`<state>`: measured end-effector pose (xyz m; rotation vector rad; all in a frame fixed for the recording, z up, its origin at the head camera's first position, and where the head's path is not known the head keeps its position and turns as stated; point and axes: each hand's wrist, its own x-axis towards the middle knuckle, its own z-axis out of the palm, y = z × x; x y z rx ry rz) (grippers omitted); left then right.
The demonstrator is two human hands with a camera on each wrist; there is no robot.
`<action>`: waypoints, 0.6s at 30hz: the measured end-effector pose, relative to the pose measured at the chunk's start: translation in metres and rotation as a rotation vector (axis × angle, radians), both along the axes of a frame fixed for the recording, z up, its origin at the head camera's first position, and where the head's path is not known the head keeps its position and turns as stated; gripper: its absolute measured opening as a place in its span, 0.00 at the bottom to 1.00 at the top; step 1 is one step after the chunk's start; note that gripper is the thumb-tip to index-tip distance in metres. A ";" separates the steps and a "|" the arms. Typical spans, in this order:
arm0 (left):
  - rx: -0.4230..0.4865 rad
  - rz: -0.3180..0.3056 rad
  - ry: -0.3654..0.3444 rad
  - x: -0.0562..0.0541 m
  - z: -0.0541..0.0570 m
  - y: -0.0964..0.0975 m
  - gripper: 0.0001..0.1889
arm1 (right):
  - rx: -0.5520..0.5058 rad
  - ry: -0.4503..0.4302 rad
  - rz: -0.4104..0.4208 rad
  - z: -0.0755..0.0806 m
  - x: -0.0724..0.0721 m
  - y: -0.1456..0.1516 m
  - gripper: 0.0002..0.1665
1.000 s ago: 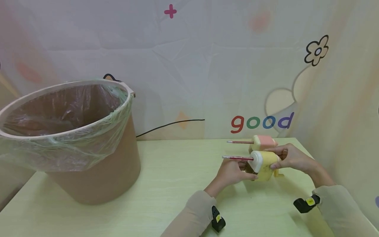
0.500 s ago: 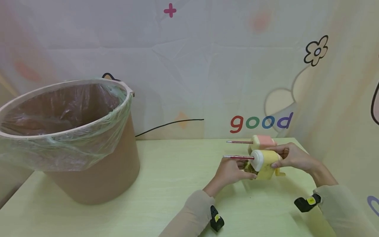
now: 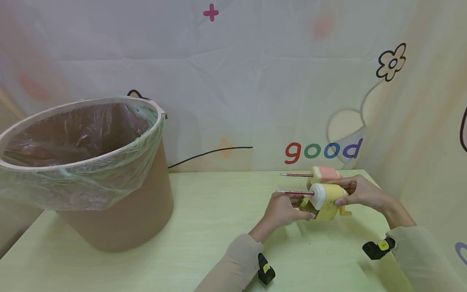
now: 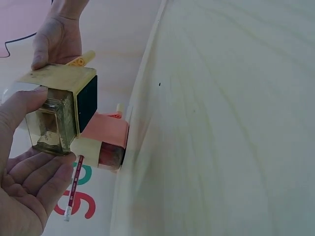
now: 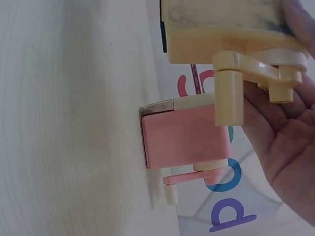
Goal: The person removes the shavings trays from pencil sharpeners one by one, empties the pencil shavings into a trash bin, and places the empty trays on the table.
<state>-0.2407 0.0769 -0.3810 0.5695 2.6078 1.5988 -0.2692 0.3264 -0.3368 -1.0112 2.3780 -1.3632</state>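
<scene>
1. We saw the yellow crank pencil sharpener (image 3: 331, 203) held up off the table (image 3: 219, 227), its clear shavings drawer (image 4: 59, 125) pinched between the thumb and fingers of the left hand (image 3: 281, 211) while the right hand (image 3: 365, 196) gripped the yellow body (image 5: 221, 19)
2. Our main worry was a sudden release: a drawer that stuck, then popped free under a hard tug, could have scattered any shavings across the table, the lined bin (image 3: 146, 202) standing well apart to the left
3. We judged that a slack right hand could have let the body twist or drop, knocking the pink pencil sharpener (image 3: 327, 173) just behind
4. The red pencil (image 3: 293, 192) jutting from the white front (image 3: 318, 196) passed just above the left fingers, and we feared a snag there if that hand rose
5. Against the frame of a second earlier, we noted the yellow sharpener slightly higher and farther right, the left hand a shade farther left and more of the drawer showing; the pink sharpener and bin had stayed put
</scene>
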 end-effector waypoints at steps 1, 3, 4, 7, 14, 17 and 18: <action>0.003 0.011 -0.006 0.000 0.000 -0.001 0.27 | 0.002 0.003 -0.019 0.000 0.000 0.001 0.30; 0.030 0.017 -0.026 -0.001 0.000 -0.002 0.27 | 0.011 0.007 -0.069 0.001 0.002 0.004 0.30; 0.042 0.019 -0.035 -0.002 0.000 -0.003 0.27 | 0.011 0.008 -0.090 0.001 0.003 0.005 0.30; 0.095 0.015 -0.069 -0.004 0.000 -0.005 0.28 | 0.027 0.010 -0.145 0.004 0.005 0.006 0.30; 0.103 0.019 -0.093 -0.003 -0.002 -0.010 0.28 | 0.055 0.004 -0.130 0.006 0.004 0.005 0.28; 0.101 0.007 -0.096 -0.003 -0.003 -0.012 0.29 | 0.035 -0.002 -0.113 0.005 0.004 0.007 0.27; 0.098 0.003 -0.092 -0.003 -0.004 -0.013 0.29 | 0.030 -0.004 -0.109 0.005 0.004 0.008 0.28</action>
